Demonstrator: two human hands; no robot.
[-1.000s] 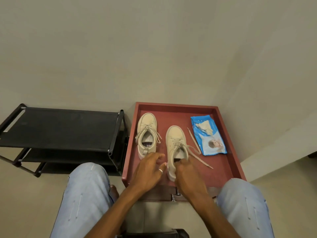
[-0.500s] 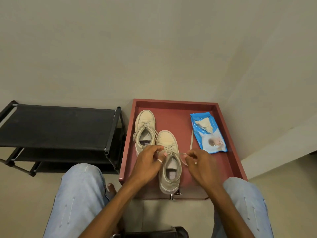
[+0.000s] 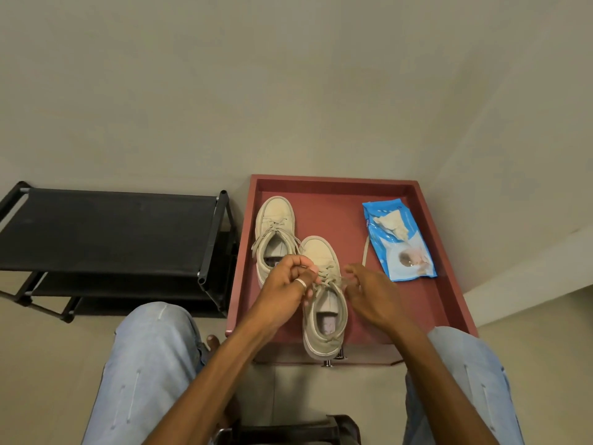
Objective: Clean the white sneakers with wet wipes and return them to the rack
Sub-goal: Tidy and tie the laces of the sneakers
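Note:
Two off-white sneakers sit in a red tray point(image 3: 449, 284). The left sneaker point(image 3: 275, 224) lies toward the tray's far left, toe pointing away. The right sneaker point(image 3: 324, 329) lies nearer me, its heel at the tray's front edge. My left hand point(image 3: 287, 282) pinches a lace of the near sneaker at its left side. My right hand point(image 3: 373, 292) pinches the other lace at its right side; one loose lace end point(image 3: 365, 252) trails toward the wipes. A blue pack of wet wipes point(image 3: 398, 240) lies at the tray's right, a wipe poking out of its top.
A black shoe rack point(image 3: 112, 232) with fabric shelves stands left of the tray, against the wall. My knees in light jeans frame the tray's front. A dark stool edge point(image 3: 288, 431) shows at the bottom. Beige walls close in behind and to the right.
The near sneaker was drawn back toward me, heel to the tray's front edge. Both hands moved from its heel opening to its laces and now pinch them on each side.

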